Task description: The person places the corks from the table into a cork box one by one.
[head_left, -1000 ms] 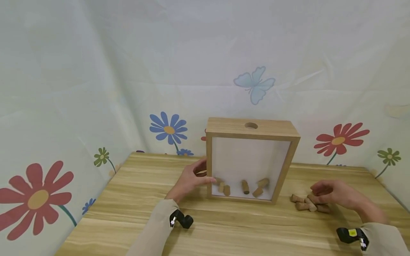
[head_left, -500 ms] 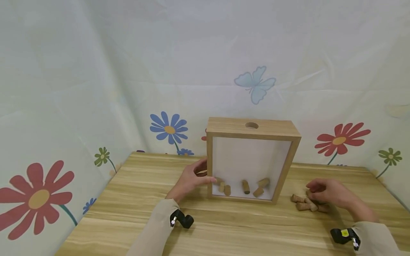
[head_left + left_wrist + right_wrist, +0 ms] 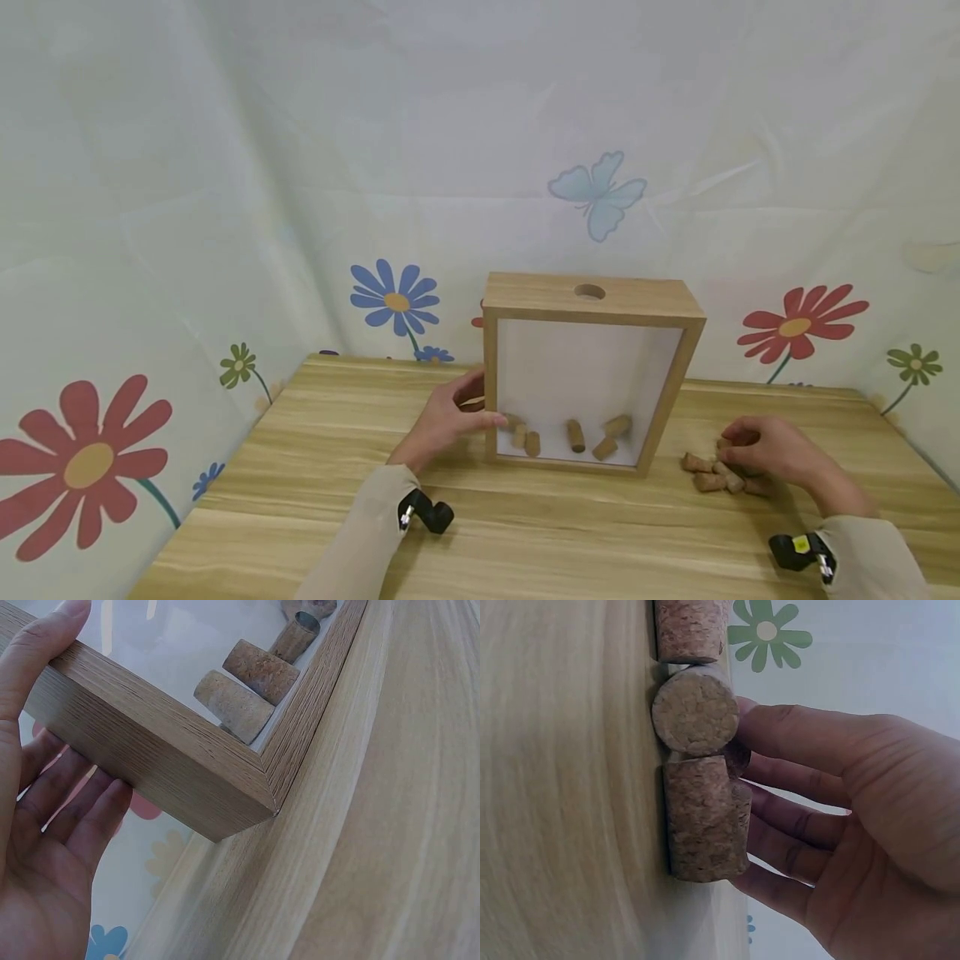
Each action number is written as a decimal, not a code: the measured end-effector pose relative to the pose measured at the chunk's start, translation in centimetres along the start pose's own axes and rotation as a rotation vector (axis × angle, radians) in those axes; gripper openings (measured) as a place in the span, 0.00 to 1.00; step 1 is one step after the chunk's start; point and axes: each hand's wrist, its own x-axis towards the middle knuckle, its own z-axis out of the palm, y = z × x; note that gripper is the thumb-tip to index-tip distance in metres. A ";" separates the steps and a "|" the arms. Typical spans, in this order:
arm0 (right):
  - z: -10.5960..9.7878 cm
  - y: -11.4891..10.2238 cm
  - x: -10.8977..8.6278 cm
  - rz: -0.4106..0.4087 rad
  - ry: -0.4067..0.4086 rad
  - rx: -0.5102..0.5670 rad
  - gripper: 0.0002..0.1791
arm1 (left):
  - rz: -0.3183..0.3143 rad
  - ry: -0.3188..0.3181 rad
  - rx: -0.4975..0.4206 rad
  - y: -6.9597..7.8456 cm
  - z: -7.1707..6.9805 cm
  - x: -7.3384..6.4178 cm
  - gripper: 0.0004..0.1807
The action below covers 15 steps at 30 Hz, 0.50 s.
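Note:
An upright wooden shadow box [image 3: 592,312] has a clear front and a round hole in its top. Several corks [image 3: 575,436] lie inside along its bottom. My left hand [image 3: 442,425] grips the box's left side, thumb on the front edge and fingers behind; the left wrist view shows the thumb [image 3: 37,652] over the frame. To the right of the box, my right hand [image 3: 776,454] pinches a cork [image 3: 723,444] at the pile's far side. Other loose corks [image 3: 708,481] lie just below its fingers. In the right wrist view, nearer corks [image 3: 696,711] partly hide the fingertips.
The wood-grain table [image 3: 525,542] runs back to a pale cloth backdrop [image 3: 450,125] printed with flowers and a butterfly. Small black wrist cameras [image 3: 426,511] are strapped over both sleeves.
My right hand has moved a little left over the pile, and a cork now shows between its thumb and fingers. The left hand and the box have stayed in place.

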 end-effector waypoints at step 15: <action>0.1 0.2 -0.1 -0.014 0.068 0.022 0.16 | -0.002 0.000 -0.001 -0.1 0.0 0.1 0.42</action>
